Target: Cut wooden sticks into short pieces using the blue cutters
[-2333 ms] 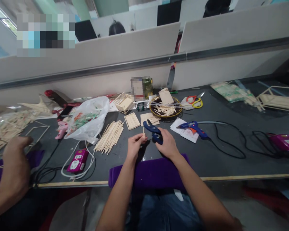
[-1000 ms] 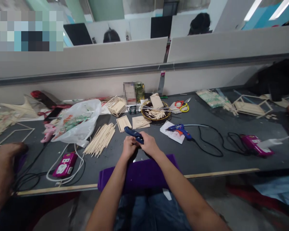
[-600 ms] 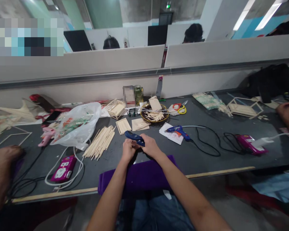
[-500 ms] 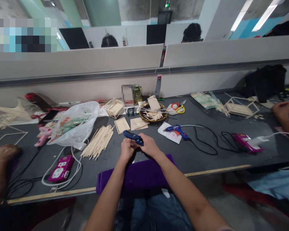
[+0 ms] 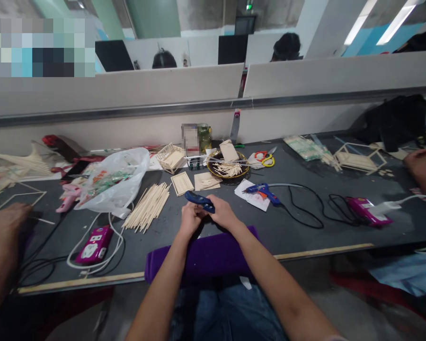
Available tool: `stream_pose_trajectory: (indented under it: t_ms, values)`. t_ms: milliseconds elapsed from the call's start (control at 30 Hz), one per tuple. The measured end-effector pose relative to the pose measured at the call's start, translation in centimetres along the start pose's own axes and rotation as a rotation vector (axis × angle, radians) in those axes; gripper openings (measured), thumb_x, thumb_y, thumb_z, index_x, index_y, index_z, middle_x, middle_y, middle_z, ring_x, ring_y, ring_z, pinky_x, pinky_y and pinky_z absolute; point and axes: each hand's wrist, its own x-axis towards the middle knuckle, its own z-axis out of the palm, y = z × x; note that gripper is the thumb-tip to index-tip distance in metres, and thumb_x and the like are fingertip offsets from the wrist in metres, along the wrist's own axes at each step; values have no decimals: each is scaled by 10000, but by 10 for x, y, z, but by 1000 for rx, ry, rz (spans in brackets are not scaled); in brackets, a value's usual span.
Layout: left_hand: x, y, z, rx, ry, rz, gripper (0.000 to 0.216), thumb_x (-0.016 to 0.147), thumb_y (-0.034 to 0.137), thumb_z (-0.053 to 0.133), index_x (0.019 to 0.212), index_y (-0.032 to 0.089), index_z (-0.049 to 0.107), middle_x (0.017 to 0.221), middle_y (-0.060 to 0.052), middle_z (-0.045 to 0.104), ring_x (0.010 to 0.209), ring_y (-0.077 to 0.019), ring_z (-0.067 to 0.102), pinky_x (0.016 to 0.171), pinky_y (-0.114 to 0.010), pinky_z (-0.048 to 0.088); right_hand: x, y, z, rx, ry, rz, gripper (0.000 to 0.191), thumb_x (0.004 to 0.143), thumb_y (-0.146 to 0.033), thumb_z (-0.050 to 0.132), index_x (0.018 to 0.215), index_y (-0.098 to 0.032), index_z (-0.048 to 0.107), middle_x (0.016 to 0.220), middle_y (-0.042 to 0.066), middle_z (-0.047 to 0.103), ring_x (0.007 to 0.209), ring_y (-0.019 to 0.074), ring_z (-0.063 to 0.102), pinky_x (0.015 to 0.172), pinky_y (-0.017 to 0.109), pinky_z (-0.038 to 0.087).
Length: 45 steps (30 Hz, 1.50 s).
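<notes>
A: Where is the dark blue, curved plier-like tool (image 5: 199, 201)?
B: In the right hand (image 5: 222, 212), which is wrapped around its right end. The other end points left, over the far side of the left hand (image 5: 191, 219).

A: And the left hand?
B: Its fingers are curled just beneath the tool, close against the right hand. Whether they pinch anything I can't tell; the fingertips are tucked out of sight.

A: What lies around them?
B: A rolled purple cloth (image 5: 206, 263) on the near edge of the dark grey desk (image 5: 298, 208), under the forearms. Left of the hands, a loose bundle of pale wooden sticks (image 5: 148, 207); just beyond them, a shallow rectangular wooden tray (image 5: 182, 183). To the right, a blue glue gun with an orange trigger (image 5: 262, 192) rests on white paper (image 5: 250, 201).

A: What's hard to make out?
B: The tool's right end, covered by the palm. At far centre, a small upright object (image 5: 190, 137) is pixelated. Another person's hand (image 5: 10, 218) at the left is blurred, its arm cut off by the picture's edge, and whatever it touches is unclear.
</notes>
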Motion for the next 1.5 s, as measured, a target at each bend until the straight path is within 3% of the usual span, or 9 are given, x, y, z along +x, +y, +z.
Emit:
stream_pose_trajectory:
  t_ms: [200,533,800,1133,1367,1500]
  values:
    - [-2,12,-4,159,-161,-68,144,762,180,634,639,202,705,784,-52,668,853,-219,558,795,-344,407,-2,3,-1,90,0,8,204,785,-198,552,988,-211,551,885,29,657,806,194,604,715,258,418]
    - [-4,19,-4,126,-154,-128,82,730,129,644,702,178,703,890,-64,689,918,-227,578,825,-331,408,-3,1,-1,94,-26,-16,230,751,-163,541,975,-216,539,873,21,637,802,190,590,717,259,413]
    - [-2,21,-3,28,-182,-314,81,713,126,621,682,146,693,640,-3,656,672,-162,597,622,-231,380,-4,5,3,51,-11,-52,258,751,-150,519,1003,-200,542,899,52,649,832,205,596,735,274,424]
    - [-3,25,-3,58,-192,-262,84,732,140,637,700,162,711,723,-27,687,721,-163,613,658,-227,398,-6,2,0,44,1,-27,242,762,-191,512,1002,-203,537,904,61,650,839,213,607,738,289,442]
    - [-3,24,0,10,-128,-213,90,738,146,683,770,213,734,831,-19,711,835,-164,604,762,-258,423,-7,5,-7,102,75,99,226,783,-280,520,1000,-219,525,815,22,645,761,202,617,708,291,450]
    - [-3,21,0,45,-117,-185,62,721,157,705,724,212,733,787,-22,686,818,-168,577,741,-268,423,-8,7,-7,52,52,94,212,773,-267,521,982,-233,536,830,18,657,759,200,622,683,279,444]
